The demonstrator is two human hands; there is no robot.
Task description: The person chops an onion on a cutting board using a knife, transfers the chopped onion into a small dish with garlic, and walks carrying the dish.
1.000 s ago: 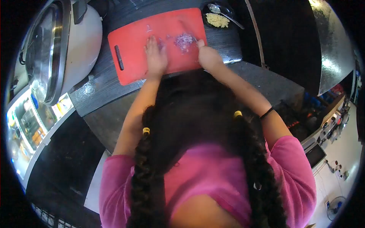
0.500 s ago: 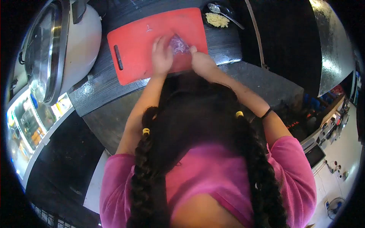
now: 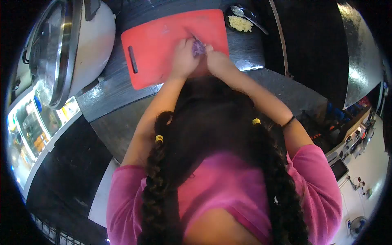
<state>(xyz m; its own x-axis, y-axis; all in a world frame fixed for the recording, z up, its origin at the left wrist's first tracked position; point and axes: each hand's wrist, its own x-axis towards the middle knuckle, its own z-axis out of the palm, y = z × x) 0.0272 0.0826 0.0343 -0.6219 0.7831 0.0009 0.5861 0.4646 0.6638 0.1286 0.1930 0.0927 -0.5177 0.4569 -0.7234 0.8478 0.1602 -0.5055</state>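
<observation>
A purple-and-white chopped heap, which looks like red onion (image 3: pixel 198 48), lies on a red cutting board (image 3: pixel 153 47). My left hand (image 3: pixel 185 60) rests at its left side with the fingers bent and closed against it. In my right hand (image 3: pixel 220 64) the fingers are wrapped round the handle of a knife (image 3: pixel 197 38). Its thin blade points up and left across the far side of the onion. My fingers hide most of the handle, and the blade is slightly blurred.
Beyond the board's right edge, a dark plate (image 3: pixel 254 17) holds minced pale-yellow bits (image 3: pixel 241 24) and a spoon (image 3: pixel 240 11). A big white cooker (image 3: pixel 96 43) with a glass lid stands at the left of the dark countertop (image 3: pixel 108 96).
My left hand has moved right and closed in on the onion, after being spread beside it. The knife blade shows more clearly now. The whole view has shifted slightly.
</observation>
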